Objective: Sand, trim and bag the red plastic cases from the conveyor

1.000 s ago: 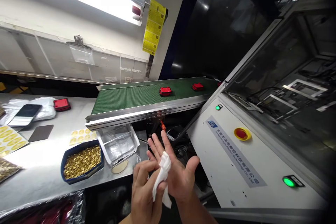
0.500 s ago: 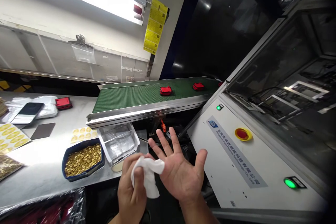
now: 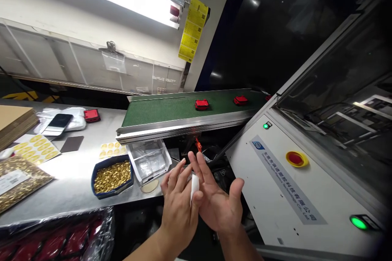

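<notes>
My left hand (image 3: 180,208) presses a folded white tissue (image 3: 194,186) against the fingers and palm of my right hand. Only a strip of the tissue shows, by the left thumb; the rest is hidden under the left fingers. My right hand (image 3: 219,208) lies palm up, its fingers stretched out and its thumb held apart to the right. Both hands are in front of the conveyor, near the edge of the metal table.
A green conveyor belt (image 3: 165,110) carries red-and-black cases (image 3: 201,105). On the metal table (image 3: 73,167) are a blue bin (image 3: 94,195) of small gold parts, a white tray (image 3: 168,159), a phone (image 3: 59,124) and gold stickers (image 3: 36,149). A white machine panel (image 3: 260,171) stands right.
My left hand has moved right and up onto my right hand, flattening the tissue that hung loose from it. The view has shifted, so the table appears further right.
</notes>
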`<state>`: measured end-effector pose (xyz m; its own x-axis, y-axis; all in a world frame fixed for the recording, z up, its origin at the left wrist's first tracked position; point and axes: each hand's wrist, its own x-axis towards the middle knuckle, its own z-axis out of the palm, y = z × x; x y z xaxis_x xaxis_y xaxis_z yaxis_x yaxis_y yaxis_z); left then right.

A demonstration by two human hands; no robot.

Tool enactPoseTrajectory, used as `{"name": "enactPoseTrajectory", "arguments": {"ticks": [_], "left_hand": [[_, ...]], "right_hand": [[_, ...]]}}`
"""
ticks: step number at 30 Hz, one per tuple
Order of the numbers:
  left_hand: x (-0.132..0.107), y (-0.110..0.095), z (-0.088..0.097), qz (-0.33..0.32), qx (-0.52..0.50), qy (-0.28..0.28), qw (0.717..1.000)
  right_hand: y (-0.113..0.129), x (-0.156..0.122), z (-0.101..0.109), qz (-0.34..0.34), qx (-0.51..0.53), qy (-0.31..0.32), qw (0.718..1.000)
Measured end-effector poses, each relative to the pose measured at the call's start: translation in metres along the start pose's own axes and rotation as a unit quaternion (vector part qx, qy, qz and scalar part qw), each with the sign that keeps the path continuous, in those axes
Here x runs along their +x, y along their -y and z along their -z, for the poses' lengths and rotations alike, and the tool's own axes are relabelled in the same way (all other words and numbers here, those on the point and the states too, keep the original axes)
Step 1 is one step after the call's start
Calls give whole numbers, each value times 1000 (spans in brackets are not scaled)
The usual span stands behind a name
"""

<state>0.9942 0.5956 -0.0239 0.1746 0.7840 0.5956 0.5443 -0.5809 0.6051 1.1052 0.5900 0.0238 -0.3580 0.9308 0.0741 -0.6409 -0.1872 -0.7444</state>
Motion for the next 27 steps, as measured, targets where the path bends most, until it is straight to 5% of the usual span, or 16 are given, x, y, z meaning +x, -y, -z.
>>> {"name": "enactPoseTrajectory", "arguments": {"ticks": [8, 16, 22, 27], "left_hand": [[-33, 7, -5, -125, 3, -37, 991], [-37, 12, -3, 38, -146, -80, 985], [-19, 7, -3, -56, -81, -5, 995], [-18, 10, -3, -87, -72, -25, 993]], "right_hand": [[19, 9, 2, 94, 39, -74, 992], [27, 10, -6, 103, 54, -69, 991], [14, 12, -9, 103, 35, -65, 992], [10, 13, -7, 78, 97, -65, 990]]}}
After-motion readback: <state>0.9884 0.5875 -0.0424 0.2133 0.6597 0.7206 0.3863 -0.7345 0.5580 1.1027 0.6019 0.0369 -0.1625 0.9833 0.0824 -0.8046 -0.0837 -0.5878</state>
